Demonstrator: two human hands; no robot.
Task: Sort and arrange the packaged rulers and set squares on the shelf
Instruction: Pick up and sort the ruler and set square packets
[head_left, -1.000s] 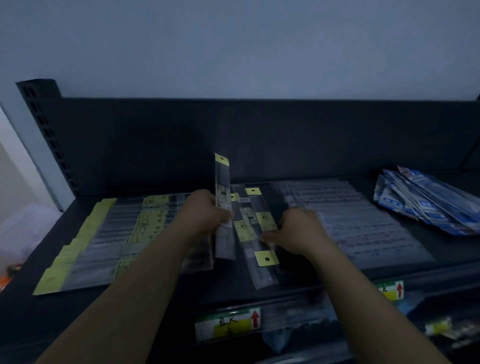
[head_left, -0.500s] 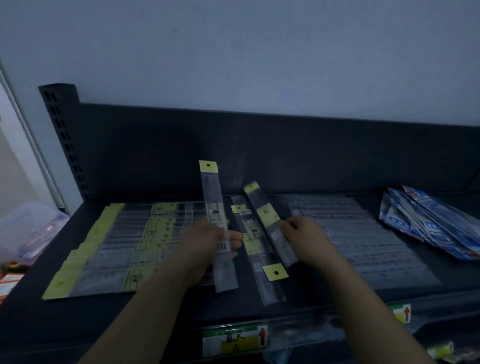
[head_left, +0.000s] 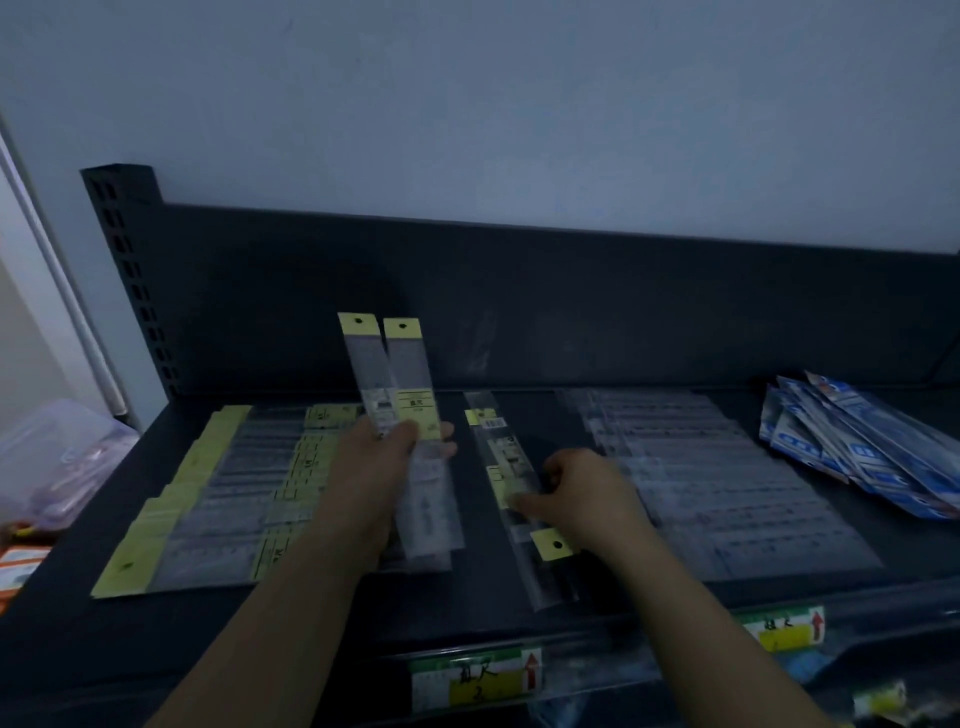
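Left of centre above the shelf (head_left: 467, 597), the left hand (head_left: 374, 478) is gripping two ruler packets (head_left: 410, 374) upright. Further right, the right hand (head_left: 587, 499) is pinching a loose packet (head_left: 498, 441) lying flat. Turning it tag-up should be keeping the bundle aligned.

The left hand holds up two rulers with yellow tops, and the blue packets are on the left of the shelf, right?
No. The left hand holds up two rulers with yellow tops, but the blue packets are on the right of the shelf, as the head view shows.
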